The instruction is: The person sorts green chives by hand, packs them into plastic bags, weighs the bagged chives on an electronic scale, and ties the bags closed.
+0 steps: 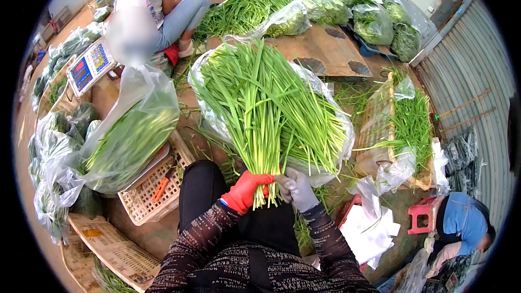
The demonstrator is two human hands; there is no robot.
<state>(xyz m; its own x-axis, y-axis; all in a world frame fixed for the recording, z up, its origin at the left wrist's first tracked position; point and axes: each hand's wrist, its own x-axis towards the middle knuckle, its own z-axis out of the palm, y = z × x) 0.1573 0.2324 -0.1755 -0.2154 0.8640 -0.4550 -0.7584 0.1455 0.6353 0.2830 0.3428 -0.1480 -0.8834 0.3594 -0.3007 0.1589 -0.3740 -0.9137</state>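
My left hand (248, 190), in a red glove, is wrapped round the pale lower stalks of a bunch of garlic chives (256, 114). The green leaves fan out away from me, above a heap of chives (312, 116) on a clear plastic sheet (346, 140). At the right side of the bunch, close to the stalk ends, my right hand (297, 189) in a grey glove has its fingers pinched together against the stalks. Exactly which stalks they grip is partly hidden.
To the left, a plastic bag of chives (133, 138) lies over a crate (144, 203) holding an orange-handled knife (160, 190). A digital scale (89, 69) stands beyond. One person (157, 5) sits ahead; another (461, 225) bends at lower right. A chive basket (374, 122) stands right.
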